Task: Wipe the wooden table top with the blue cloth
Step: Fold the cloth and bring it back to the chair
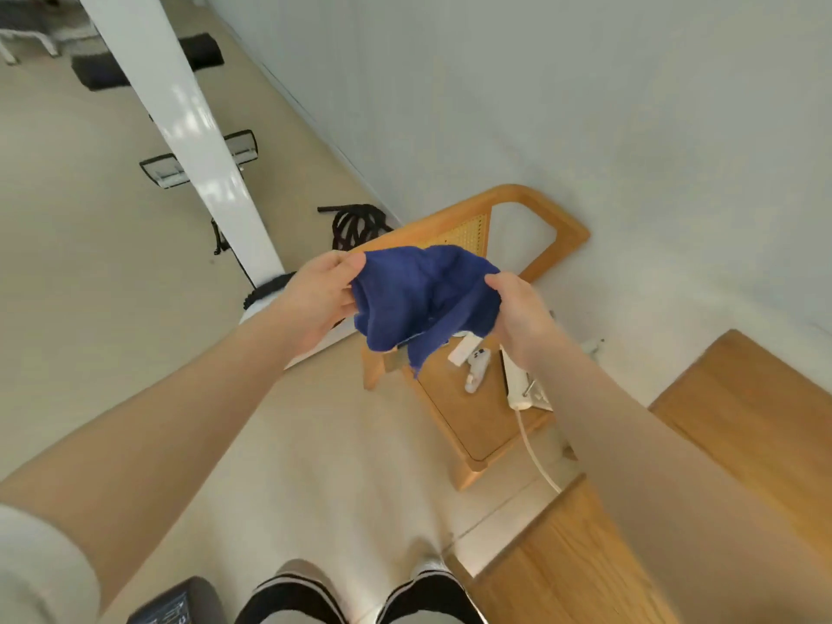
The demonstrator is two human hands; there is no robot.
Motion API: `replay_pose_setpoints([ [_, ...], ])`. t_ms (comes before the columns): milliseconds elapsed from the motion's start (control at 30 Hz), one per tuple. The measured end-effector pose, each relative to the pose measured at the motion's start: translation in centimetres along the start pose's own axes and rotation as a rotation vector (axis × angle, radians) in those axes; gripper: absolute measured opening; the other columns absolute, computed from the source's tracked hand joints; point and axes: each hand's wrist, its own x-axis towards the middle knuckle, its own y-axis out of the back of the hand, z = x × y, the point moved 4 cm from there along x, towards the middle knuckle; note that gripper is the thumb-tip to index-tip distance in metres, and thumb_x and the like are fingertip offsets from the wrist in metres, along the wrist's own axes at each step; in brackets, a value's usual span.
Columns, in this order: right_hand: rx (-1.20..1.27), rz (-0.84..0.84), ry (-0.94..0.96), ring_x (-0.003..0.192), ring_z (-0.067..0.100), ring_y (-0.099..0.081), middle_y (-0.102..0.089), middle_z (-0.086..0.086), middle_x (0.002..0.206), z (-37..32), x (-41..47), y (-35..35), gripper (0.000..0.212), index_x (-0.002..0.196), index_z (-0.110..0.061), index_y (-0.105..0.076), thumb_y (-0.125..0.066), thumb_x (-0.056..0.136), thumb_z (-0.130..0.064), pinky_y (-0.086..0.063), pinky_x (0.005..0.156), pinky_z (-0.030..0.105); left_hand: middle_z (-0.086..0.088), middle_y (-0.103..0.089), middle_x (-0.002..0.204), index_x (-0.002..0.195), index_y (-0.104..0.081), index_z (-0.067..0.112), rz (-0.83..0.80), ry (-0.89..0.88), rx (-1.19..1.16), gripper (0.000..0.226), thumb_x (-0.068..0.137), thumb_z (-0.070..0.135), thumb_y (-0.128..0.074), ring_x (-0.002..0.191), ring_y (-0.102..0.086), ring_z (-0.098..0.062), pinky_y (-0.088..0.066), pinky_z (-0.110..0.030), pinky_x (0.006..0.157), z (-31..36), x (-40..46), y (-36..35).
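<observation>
I have both hands up in front of me with the blue cloth (418,304) stretched between them. My left hand (315,304) pinches the cloth's left edge, thumb on top near the upper corner and fingers curled underneath. My right hand (522,317) grips the opposite edge, thumb pressed onto the fabric and the other fingers hidden behind it. So the cloth sits directly between the two grips, bunched and sagging in the middle, with a loose tail hanging down below the level of both hands, nearer the right one. It is held in the air and touches no surface.

The wooden table top (743,425) lies below and to the right of my right hand, well apart from the cloth; my right forearm crosses over its near part. Straight beneath the hanging cloth stands a wooden chair (477,425) with a cane back, and on its seat, just below my right wrist, rest a white controller (476,369) and a white power strip (517,385) with its cable trailing toward the table
</observation>
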Motion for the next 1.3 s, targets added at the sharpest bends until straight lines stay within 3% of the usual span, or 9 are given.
replay_pose_setpoints([
  [133, -0.271, 0.102, 0.132, 0.072, 0.011, -0.048, -0.05, -0.002, 0.082, -1.7, 5.8, -1.4, 0.016, 0.082, -0.022, -0.044, -0.039, 0.096, -0.016, -0.037, 0.062, 0.026, -0.004, -0.063, 0.092, 0.091, -0.057, 0.013, -0.015, 0.02, 0.023, 0.016, 0.099, 0.019, -0.043, 0.085, -0.06, -0.019, -0.049, -0.035, 0.083, 0.5, 7.4, 3.7],
  [267, -0.609, 0.149, 0.151, 0.064, 0.012, -0.042, -0.044, -0.003, 0.074, -2.3, 11.8, -3.3, 0.015, 0.08, -0.02, -0.041, -0.04, 0.093, -0.014, -0.034, 0.057, 0.026, -0.001, -0.061, 0.088, 0.089, -0.054, 0.016, -0.118, 0.025, 0.091, 0.018, 0.1, 0.02, -0.041, 0.079, -0.058, -0.014, -0.048, -0.028, 0.071, 1.3, 15.2, 6.5],
  [467, -0.648, 0.34, 0.116, 0.087, 0.027, -0.054, -0.058, 0.01, 0.092, -4.5, 18.4, -7.1, 0.005, 0.095, -0.012, -0.049, -0.048, 0.092, -0.017, -0.042, 0.072, 0.036, -0.003, -0.062, 0.098, 0.094, -0.056, 0.018, -0.178, 0.04, 0.176, 0.014, 0.099, 0.022, -0.043, 0.089, -0.059, -0.018, -0.049, -0.036, 0.083, 2.8, 26.6, 11.2],
  [667, -0.713, 0.373, -0.026, 0.087, 0.026, -0.054, -0.06, 0.009, 0.098, -4.1, 22.4, -8.2, 0.022, 0.113, -0.012, -0.049, -0.045, 0.091, -0.013, -0.041, 0.069, 0.032, -0.009, -0.06, 0.106, 0.105, -0.053, 0.015, -0.237, 0.015, 0.442, 0.017, 0.099, 0.026, -0.042, 0.094, -0.055, -0.02, -0.047, -0.047, 0.095, 3.0, 35.9, 11.2],
  [833, -0.673, 0.362, -0.16, 0.084, 0.032, -0.056, -0.062, 0.016, 0.094, -1.6, 27.9, -6.7, 0.018, 0.106, -0.007, -0.055, -0.044, 0.093, -0.01, -0.042, 0.066, 0.032, -0.003, -0.054, 0.104, 0.114, -0.052, 0.009, -0.234, -0.063, 0.713, 0.025, 0.1, 0.023, -0.038, 0.09, -0.048, -0.013, -0.036, -0.023, 0.07, 1.1, 43.4, 7.8],
  [967, -0.773, 0.336, -0.235, 0.075, 0.028, -0.049, -0.048, 0.001, 0.068, 0.3, 34.5, -5.0, 0.018, 0.076, -0.02, -0.045, -0.043, 0.09, -0.01, -0.034, 0.055, 0.028, -0.007, -0.057, 0.112, 0.118, -0.053, 0.01, -0.28, -0.03, 0.886, 0.027, 0.099, 0.024, -0.039, 0.093, -0.048, -0.014, -0.037, -0.028, 0.078, -1.3, 50.3, 4.4],
  [1100, -0.675, 0.42, -0.312, 0.081, 0.027, -0.051, -0.054, 0.006, 0.085, 1.3, 39.0, -2.9, 0.015, 0.099, -0.012, -0.054, -0.043, 0.089, -0.009, -0.039, 0.067, 0.031, -0.009, -0.052, 0.128, 0.129, -0.045, 0.009, -0.259, 0.004, 0.91, 0.034, 0.099, 0.023, -0.039, 0.109, -0.05, -0.021, -0.036, -0.029, 0.087, -3.2, 55.2, 1.1],
  [1200, -0.682, 0.492, -0.33, 0.104, 0.03, -0.052, -0.055, 0.011, 0.113, 2.6, 40.4, -1.9, 0.03, 0.116, -0.006, -0.052, -0.049, 0.086, -0.004, -0.04, 0.084, 0.034, -0.007, -0.045, 0.137, 0.139, -0.036, 0.009, -0.307, 0.025, 0.892, 0.044, 0.098, 0.024, -0.044, 0.121, -0.046, -0.021, -0.035, -0.027, 0.095, -5.7, 56.2, -0.8],
  [1300, -0.627, 0.361, -0.359, 0.112, 0.029, -0.053, -0.058, 0.012, 0.12, 4.1, 40.9, -4.0, 0.029, 0.116, -0.005, -0.056, -0.046, 0.088, -0.002, -0.039, 0.089, 0.032, -0.001, -0.051, 0.127, 0.136, -0.042, 0.015, -0.481, 0.176, 0.873, 0.04, 0.098, 0.029, -0.04, 0.117, -0.049, -0.016, -0.038, -0.028, 0.093, -9.2, 53.9, -1.8],
])
